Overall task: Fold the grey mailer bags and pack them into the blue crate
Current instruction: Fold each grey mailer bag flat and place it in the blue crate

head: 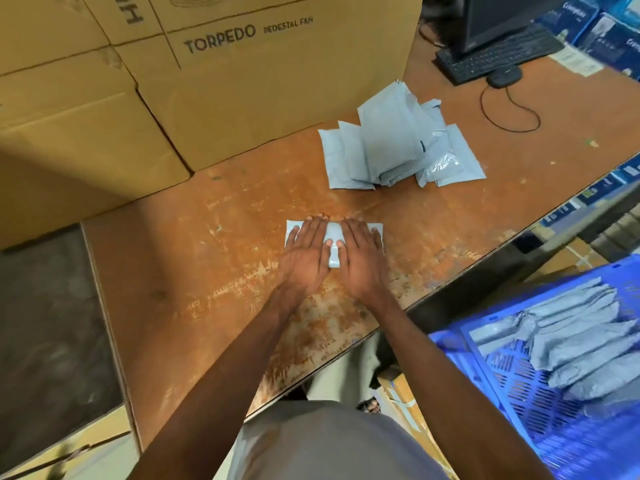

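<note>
A folded grey mailer bag [334,237] lies flat on the worn brown table [214,258]. My left hand [306,254] and my right hand [360,258] press down on it side by side, palms flat, fingers spread. A loose pile of grey mailer bags [394,143] sits farther back on the table, leaning partly upright. The blue crate [519,393] stands low at my right, off the table, with several folded grey bags [581,344] stacked inside.
Large cardboard boxes [207,81] fill the table's back and left. A black keyboard [498,53], a mouse [504,76] with its cable and a monitor sit at the back right. Blue product boxes [602,32] line the far right.
</note>
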